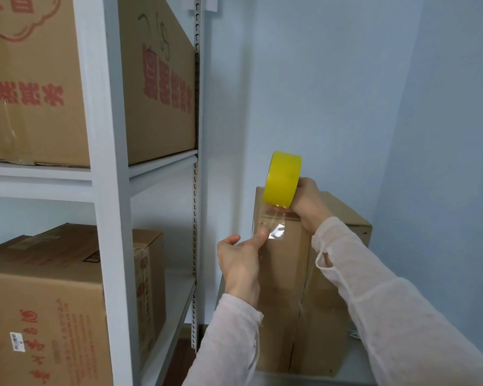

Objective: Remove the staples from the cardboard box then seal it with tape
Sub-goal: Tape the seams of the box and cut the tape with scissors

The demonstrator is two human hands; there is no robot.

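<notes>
The left hand (241,260), low in view at about 6 o'clock, has its fingers curled. Its thumb (262,235) is stretched out to pin the free end of a clear strip (273,224) against the box (279,274). The right hand (308,201), at 1 o'clock from the left one, grips a yellow roll (283,178) by its 4 o'clock side, with the fingers wrapped round its rim. The roll stands on edge over the box's far end. The strip drops from the roll's underside to the thumb, glossy and slightly wrinkled. Both arms wear thin white sleeves (388,302).

The box sits at 5 o'clock in the view, at 3 o'clock of a white metal rack (109,190) and close to a pale blue wall (346,79). It is plain brown cardboard, unprinted on the faces that show. Its top flaps are shut, and their seam runs from the right wrist towards the viewer. A glint of clear tape lies along that seam. Small dark marks near the thumb are too blurred to identify.

Printed cartons (39,302) with red lettering fill the rack at 9 and 11 o'clock.
</notes>
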